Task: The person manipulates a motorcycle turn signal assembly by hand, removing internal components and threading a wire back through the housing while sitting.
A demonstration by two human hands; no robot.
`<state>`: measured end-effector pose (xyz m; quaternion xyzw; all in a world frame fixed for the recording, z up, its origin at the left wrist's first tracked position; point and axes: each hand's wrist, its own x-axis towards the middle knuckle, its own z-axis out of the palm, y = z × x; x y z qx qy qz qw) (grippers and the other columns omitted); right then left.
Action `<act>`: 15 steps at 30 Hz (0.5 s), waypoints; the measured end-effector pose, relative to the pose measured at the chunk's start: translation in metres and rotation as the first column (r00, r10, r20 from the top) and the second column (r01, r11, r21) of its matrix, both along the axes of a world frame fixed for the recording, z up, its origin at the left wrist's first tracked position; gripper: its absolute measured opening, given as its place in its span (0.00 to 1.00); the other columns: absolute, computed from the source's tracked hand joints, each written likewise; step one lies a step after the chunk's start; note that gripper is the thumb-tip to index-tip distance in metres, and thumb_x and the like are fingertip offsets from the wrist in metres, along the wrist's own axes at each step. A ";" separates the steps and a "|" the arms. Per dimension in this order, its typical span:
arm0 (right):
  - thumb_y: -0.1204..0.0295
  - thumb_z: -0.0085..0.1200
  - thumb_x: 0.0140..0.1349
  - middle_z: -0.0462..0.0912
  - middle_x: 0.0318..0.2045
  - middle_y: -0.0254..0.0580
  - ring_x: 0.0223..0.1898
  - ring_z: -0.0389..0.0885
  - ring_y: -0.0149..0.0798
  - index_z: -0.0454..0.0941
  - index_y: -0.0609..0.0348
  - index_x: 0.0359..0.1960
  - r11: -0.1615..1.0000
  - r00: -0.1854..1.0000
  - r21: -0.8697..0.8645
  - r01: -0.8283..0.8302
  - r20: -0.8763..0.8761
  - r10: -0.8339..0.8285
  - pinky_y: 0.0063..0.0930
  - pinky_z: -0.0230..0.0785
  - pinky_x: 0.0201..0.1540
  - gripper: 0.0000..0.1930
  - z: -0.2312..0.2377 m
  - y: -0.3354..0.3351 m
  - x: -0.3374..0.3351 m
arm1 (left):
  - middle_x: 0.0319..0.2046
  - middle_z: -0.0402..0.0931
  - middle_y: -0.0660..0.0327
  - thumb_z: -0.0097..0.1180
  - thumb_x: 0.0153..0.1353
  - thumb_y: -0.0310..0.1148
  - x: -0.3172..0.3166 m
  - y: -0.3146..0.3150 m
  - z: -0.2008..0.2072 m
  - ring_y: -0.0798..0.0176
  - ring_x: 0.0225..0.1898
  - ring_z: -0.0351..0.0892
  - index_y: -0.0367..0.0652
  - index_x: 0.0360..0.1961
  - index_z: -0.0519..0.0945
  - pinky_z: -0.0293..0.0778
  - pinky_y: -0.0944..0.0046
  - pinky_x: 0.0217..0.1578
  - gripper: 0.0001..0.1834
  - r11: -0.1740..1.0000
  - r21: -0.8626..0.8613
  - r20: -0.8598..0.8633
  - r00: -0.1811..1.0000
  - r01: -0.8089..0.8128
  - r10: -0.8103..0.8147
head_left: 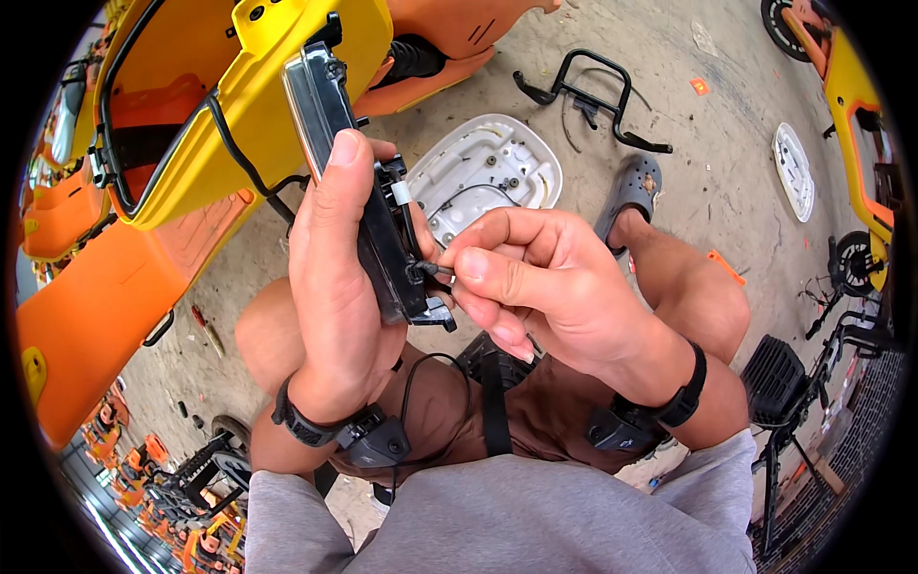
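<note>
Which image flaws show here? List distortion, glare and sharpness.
In the head view, the brickwork curves along the right rim; the head view also shows pale reflections toward the top of the black unit, while the left hand and right hand look sharp.

White shell (459,165) partly behind right hand (564,292)

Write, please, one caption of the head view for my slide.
Left grip holds a black, clear-faced unit while right grip pinches a dark cable at its edge.
</note>
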<state>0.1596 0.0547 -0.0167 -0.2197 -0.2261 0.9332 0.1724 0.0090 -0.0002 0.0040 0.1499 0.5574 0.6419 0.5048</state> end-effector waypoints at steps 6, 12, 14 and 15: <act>0.75 0.55 0.65 0.82 0.27 0.42 0.24 0.76 0.25 0.78 0.71 0.40 0.935 0.985 0.328 0.133 0.062 -0.162 0.17 0.68 0.22 0.09 0.015 0.009 0.004 | 0.18 0.72 0.60 0.49 0.67 0.54 0.000 -0.003 0.000 0.67 0.14 0.72 0.39 0.45 0.69 0.71 0.70 0.16 0.25 0.999 -0.039 0.065 0.998 0.031 -0.028; 0.80 0.63 0.55 0.85 0.28 0.43 0.25 0.83 0.30 0.83 0.65 0.36 0.406 0.893 0.893 0.193 0.012 -0.451 0.22 0.74 0.28 0.07 0.002 -0.010 -0.002 | 0.18 0.72 0.60 0.48 0.67 0.54 -0.003 0.000 -0.002 0.70 0.17 0.71 0.40 0.45 0.70 0.69 0.70 0.18 0.25 1.000 0.000 0.074 0.997 0.021 -0.020; 0.80 0.64 0.54 0.85 0.27 0.44 0.23 0.83 0.33 0.83 0.64 0.35 0.256 0.885 0.959 0.124 0.010 -0.465 0.23 0.74 0.26 0.07 0.004 -0.008 0.001 | 0.18 0.72 0.60 0.49 0.67 0.55 -0.004 -0.001 -0.001 0.71 0.17 0.71 0.39 0.45 0.70 0.69 0.70 0.18 0.25 1.000 -0.008 0.062 0.998 0.019 -0.018; 0.80 0.64 0.53 0.84 0.26 0.44 0.23 0.83 0.34 0.83 0.64 0.34 0.217 0.879 0.969 0.118 -0.001 -0.476 0.23 0.74 0.26 0.07 0.004 -0.008 0.001 | 0.19 0.72 0.60 0.49 0.67 0.55 -0.003 -0.001 -0.001 0.71 0.17 0.71 0.39 0.45 0.70 0.69 0.70 0.18 0.26 1.000 -0.011 0.057 0.998 0.022 -0.022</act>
